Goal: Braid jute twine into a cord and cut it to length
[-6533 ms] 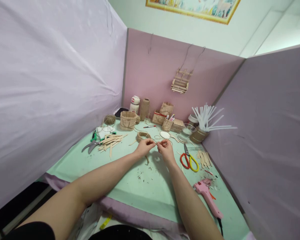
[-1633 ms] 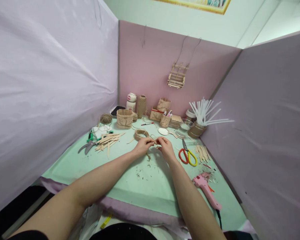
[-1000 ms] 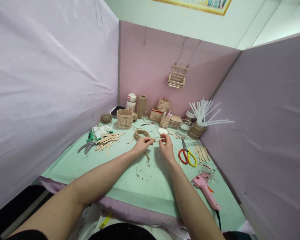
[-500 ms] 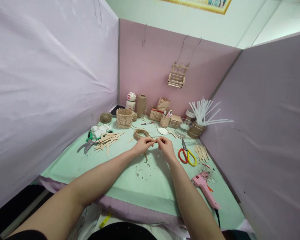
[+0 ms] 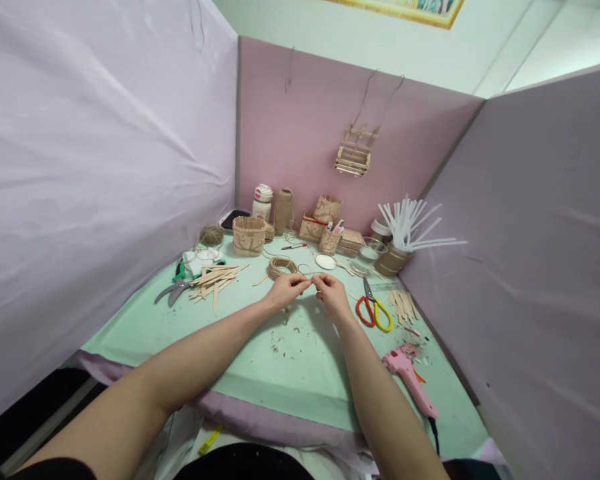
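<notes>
My left hand (image 5: 286, 291) and my right hand (image 5: 331, 294) meet over the middle of the green table (image 5: 260, 360), fingertips almost touching. Both are closed in a pinch on a thin piece of jute twine (image 5: 311, 283). A short end of the twine hangs below my left hand (image 5: 287, 315). A small coil of jute twine (image 5: 281, 267) lies on the table just beyond my left hand.
Wooden craft sticks (image 5: 214, 280) and pliers (image 5: 173, 291) lie at left. Red-and-yellow scissors (image 5: 375, 310), more sticks (image 5: 404, 305) and a pink glue gun (image 5: 411, 377) lie at right. Jute-wrapped containers (image 5: 249, 236), a twine ball (image 5: 211, 235) and white straws (image 5: 407, 227) line the back. Fabric partitions enclose three sides.
Both hands stayed at the same spot, making small pinching movements on the twine. The dangling end under my left hand shifted slightly left.
</notes>
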A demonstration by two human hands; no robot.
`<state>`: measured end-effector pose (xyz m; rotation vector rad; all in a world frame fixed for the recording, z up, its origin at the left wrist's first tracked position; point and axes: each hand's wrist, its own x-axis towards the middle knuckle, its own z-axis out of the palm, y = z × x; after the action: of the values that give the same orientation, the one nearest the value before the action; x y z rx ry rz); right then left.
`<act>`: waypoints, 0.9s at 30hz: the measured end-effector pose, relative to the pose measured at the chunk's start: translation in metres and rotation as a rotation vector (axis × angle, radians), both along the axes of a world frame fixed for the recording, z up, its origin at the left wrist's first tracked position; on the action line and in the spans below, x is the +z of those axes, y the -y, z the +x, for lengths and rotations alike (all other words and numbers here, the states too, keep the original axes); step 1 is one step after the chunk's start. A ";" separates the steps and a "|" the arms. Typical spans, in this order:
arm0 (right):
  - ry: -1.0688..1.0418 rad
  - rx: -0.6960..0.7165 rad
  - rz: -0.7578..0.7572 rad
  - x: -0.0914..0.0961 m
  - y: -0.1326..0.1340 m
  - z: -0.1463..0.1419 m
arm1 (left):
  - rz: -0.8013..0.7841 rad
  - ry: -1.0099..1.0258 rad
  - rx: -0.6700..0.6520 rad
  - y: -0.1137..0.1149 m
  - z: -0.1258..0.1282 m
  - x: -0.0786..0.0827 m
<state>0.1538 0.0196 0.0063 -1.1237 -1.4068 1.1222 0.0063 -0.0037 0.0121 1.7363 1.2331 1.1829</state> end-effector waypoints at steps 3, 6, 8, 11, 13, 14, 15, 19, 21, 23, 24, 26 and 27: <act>0.073 -0.014 0.067 -0.001 0.000 -0.001 | 0.009 0.011 0.026 -0.001 -0.001 -0.003; 0.120 -0.029 0.116 -0.001 0.000 -0.001 | 0.035 0.006 0.055 -0.001 -0.001 -0.004; 0.093 -0.008 0.096 -0.001 0.000 -0.001 | 0.041 0.005 0.057 0.000 -0.001 -0.003; -0.002 0.062 0.018 0.000 0.000 -0.002 | 0.038 -0.005 0.041 0.002 0.000 -0.001; -0.039 0.093 -0.012 0.000 0.001 -0.002 | 0.025 -0.004 0.046 0.001 0.000 -0.001; -0.044 0.097 -0.017 0.000 0.001 -0.002 | 0.017 0.008 0.055 0.001 0.001 -0.002; -0.043 0.096 -0.017 0.000 0.001 -0.002 | 0.008 0.029 0.066 -0.001 0.001 -0.003; -0.024 0.089 -0.019 -0.002 0.000 -0.003 | -0.025 0.171 0.081 -0.006 0.001 -0.008; -0.019 0.087 -0.026 -0.002 0.000 -0.003 | -0.054 0.232 0.075 -0.007 0.000 -0.009; -0.037 0.085 -0.037 -0.003 0.000 -0.003 | -0.091 0.278 0.069 -0.007 0.000 -0.009; -0.051 0.086 -0.040 -0.003 0.001 -0.003 | -0.109 0.297 0.065 -0.006 0.000 -0.008; -0.066 0.085 -0.046 -0.002 0.002 -0.004 | -0.141 0.330 0.054 -0.006 0.000 -0.008; -0.064 0.085 -0.050 -0.002 0.002 -0.004 | -0.159 0.347 0.046 -0.006 0.000 -0.008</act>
<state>0.1500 0.0175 0.0041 -1.0622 -1.3942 1.2495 0.0068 0.0019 0.0046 1.3265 1.1250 1.3100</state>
